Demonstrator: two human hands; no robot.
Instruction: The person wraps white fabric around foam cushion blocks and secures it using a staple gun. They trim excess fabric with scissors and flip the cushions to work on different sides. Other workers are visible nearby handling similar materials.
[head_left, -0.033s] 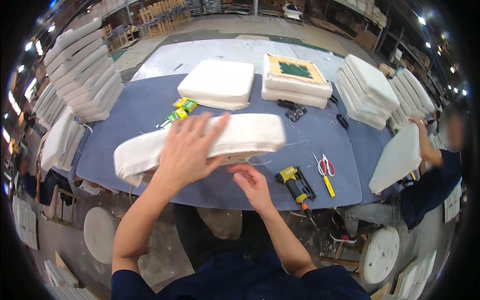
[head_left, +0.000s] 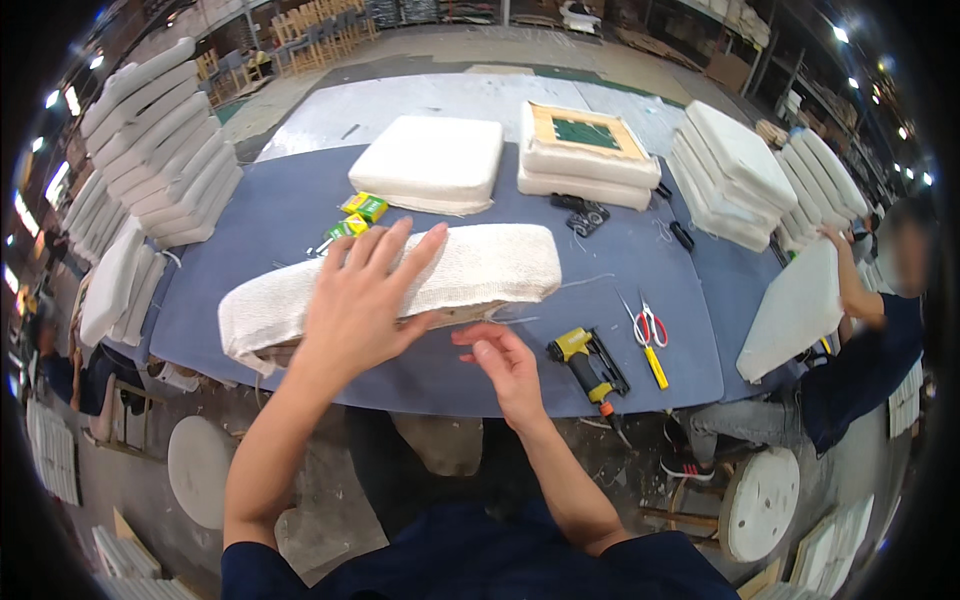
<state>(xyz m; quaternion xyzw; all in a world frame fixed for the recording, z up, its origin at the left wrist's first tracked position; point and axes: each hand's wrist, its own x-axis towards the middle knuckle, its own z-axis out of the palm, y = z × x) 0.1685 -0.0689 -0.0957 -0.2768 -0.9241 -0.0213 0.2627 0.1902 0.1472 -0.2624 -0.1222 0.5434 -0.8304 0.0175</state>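
Note:
A white fabric-covered seat cushion (head_left: 490, 260) stands tilted on the blue-grey table in front of me, its wooden underside partly showing along the lower near edge. My left hand (head_left: 360, 300) lies over its side, fingers spread and the thumb by the lower edge. Just below that edge, my right hand (head_left: 505, 370) has its fingers curled with the thumb close to them; whether anything is between them is too small to tell. Loose thread ends stick out near the cushion's right end. To the right lie a yellow-and-black staple gun (head_left: 590, 365), red-handled scissors (head_left: 651, 325) and a yellow-handled tool (head_left: 655, 367).
Behind the cushion are small green-and-yellow boxes (head_left: 365, 207), another white cushion (head_left: 428, 165) and two stacked cushions (head_left: 585, 170). Tall cushion stacks rise at left (head_left: 170, 150) and right (head_left: 730, 170). A co-worker (head_left: 860, 340) handles a white cushion at the far right.
The left hand's fingers, blurred before, now show sharply. The whole view has shifted slightly, while the cushion and the right hand keep nearly the same position.

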